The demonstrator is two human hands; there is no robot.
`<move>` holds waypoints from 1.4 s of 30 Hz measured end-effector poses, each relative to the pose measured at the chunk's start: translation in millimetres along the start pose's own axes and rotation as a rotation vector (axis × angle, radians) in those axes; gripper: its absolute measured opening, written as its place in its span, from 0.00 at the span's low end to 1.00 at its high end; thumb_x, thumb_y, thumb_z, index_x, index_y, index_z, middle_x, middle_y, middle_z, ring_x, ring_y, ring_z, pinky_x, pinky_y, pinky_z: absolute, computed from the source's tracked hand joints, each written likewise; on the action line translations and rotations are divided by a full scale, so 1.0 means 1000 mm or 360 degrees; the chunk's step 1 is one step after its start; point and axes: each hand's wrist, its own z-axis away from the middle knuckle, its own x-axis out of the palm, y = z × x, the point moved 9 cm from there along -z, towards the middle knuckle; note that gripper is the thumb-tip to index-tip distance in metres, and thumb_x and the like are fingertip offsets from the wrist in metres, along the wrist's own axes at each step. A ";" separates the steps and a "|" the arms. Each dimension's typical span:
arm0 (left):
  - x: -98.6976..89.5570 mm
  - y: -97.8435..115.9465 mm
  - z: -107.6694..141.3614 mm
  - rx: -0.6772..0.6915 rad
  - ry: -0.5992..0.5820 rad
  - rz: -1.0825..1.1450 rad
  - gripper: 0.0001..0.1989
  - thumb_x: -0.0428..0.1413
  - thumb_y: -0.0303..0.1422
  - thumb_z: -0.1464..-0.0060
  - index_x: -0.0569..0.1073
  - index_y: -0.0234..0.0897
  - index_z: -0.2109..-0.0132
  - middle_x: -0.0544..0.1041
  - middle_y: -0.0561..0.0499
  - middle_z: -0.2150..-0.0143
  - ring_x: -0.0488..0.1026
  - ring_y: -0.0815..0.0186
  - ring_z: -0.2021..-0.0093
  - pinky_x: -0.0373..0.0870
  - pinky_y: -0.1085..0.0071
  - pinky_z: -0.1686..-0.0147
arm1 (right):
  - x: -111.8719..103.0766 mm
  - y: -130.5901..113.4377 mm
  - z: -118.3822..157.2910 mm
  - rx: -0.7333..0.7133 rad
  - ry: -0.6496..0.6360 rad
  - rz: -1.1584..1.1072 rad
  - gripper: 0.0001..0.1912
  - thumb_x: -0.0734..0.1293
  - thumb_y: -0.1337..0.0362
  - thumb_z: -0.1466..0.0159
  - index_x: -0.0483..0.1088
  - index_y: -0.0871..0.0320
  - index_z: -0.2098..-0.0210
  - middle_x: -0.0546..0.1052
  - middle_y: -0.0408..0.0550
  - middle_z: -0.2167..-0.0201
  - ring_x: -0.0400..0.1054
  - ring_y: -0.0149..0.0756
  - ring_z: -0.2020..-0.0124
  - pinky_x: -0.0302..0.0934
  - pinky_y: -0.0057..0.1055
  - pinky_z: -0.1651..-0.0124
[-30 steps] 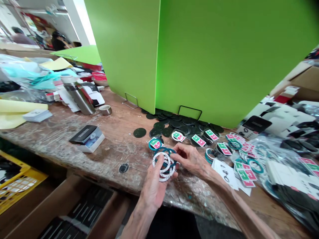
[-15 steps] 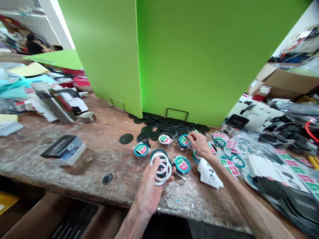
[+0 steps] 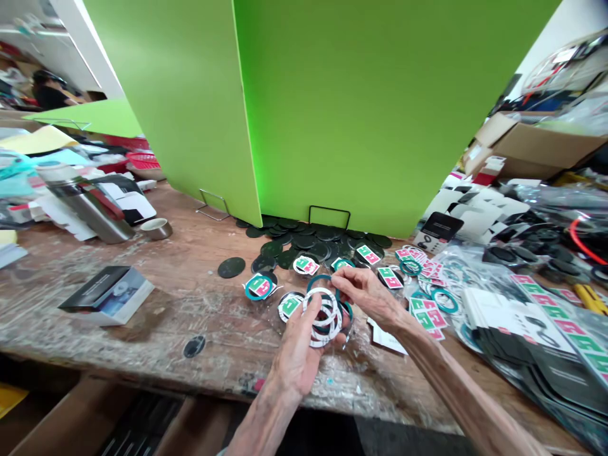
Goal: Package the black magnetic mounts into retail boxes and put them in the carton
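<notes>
Seemingly partway: thin white paper-like rings (image 3: 323,291), loose bunch, in the left hand (image 3: 297,351), above the worn brown wooden tabletop (image 3: 180,253).
Left grip: closed around the bunch. Right hand (image 3: 368,294): grip narrow, pinching a thin teal ring (image 3: 319,279) at its edge. Nearby, with rings over green-and-pink labels: one teal-ringed piece (image 3: 259,286), two white-ringed pieces (image 3: 305,265) (image 3: 291,306). Apparently without rings: two labelled black discs (image 3: 368,254) (image 3: 390,277). Unlabelled: flat round black discs (image 3: 231,267), one apart, many heaped behind.

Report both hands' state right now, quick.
Left hand: closed on a bunch of white rings.
Right hand: fingertips pinching a teal ring.
</notes>
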 end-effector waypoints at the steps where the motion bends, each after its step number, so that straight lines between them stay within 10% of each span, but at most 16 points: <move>1: 0.001 -0.001 0.000 -0.0018 0.0007 -0.0008 0.11 0.59 0.35 0.45 0.72 0.35 0.56 0.79 0.47 0.65 0.78 0.61 0.69 0.73 0.73 0.78 | -0.007 0.002 -0.001 0.0009 0.0054 -0.0005 0.13 0.61 0.56 0.36 0.66 0.58 0.71 0.65 0.38 0.76 0.57 0.27 0.74 0.52 0.25 0.72; 7: 0.012 -0.009 -0.005 -0.0077 0.0029 -0.0002 0.11 0.60 0.33 0.47 0.71 0.34 0.57 0.79 0.47 0.66 0.79 0.59 0.69 0.72 0.74 0.80 | -0.057 -0.002 -0.002 0.0046 0.0318 0.0002 0.11 0.62 0.56 0.37 0.66 0.58 0.67 0.67 0.39 0.74 0.59 0.28 0.72 0.54 0.25 0.69; 13: 0.031 -0.012 -0.012 -0.0075 -0.0102 -0.0034 0.12 0.59 0.35 0.46 0.73 0.33 0.56 0.79 0.47 0.68 0.78 0.61 0.71 0.71 0.74 0.81 | -0.037 -0.005 0.001 -0.0029 -0.0050 0.0095 0.14 0.63 0.54 0.38 0.64 0.57 0.72 0.62 0.37 0.76 0.53 0.25 0.76 0.51 0.24 0.73; 24: 0.034 -0.013 -0.013 -0.0092 -0.0087 -0.0097 0.09 0.56 0.36 0.42 0.72 0.33 0.60 0.79 0.47 0.67 0.79 0.60 0.68 0.74 0.74 0.79 | -0.146 0.070 -0.051 0.0193 0.0731 0.0746 0.09 0.62 0.60 0.45 0.67 0.58 0.77 0.69 0.43 0.79 0.60 0.34 0.73 0.53 0.30 0.68; 29: 0.034 -0.011 -0.014 -0.0108 -0.0064 0.0001 0.06 0.55 0.30 0.42 0.73 0.31 0.60 0.79 0.44 0.66 0.79 0.58 0.66 0.77 0.69 0.73 | -0.127 0.036 -0.023 0.0092 0.0793 0.0876 0.09 0.61 0.61 0.38 0.69 0.58 0.70 0.71 0.48 0.71 0.62 0.36 0.67 0.55 0.33 0.61; 35: 0.040 -0.016 -0.010 -0.0094 -0.0133 -0.0090 0.10 0.57 0.27 0.45 0.74 0.29 0.56 0.79 0.40 0.60 0.78 0.58 0.64 0.78 0.67 0.69 | -0.044 0.006 0.027 -0.0001 0.0027 0.0193 0.11 0.62 0.57 0.35 0.68 0.57 0.68 0.70 0.40 0.73 0.63 0.29 0.72 0.56 0.25 0.71; 42: 0.041 -0.021 0.004 -0.0090 -0.0137 -0.0161 0.11 0.59 0.31 0.46 0.75 0.32 0.56 0.78 0.41 0.54 0.77 0.57 0.59 0.78 0.66 0.69 | -0.036 -0.007 0.048 -0.0067 0.0138 0.0274 0.06 0.63 0.63 0.35 0.69 0.58 0.66 0.70 0.40 0.73 0.63 0.27 0.73 0.56 0.24 0.70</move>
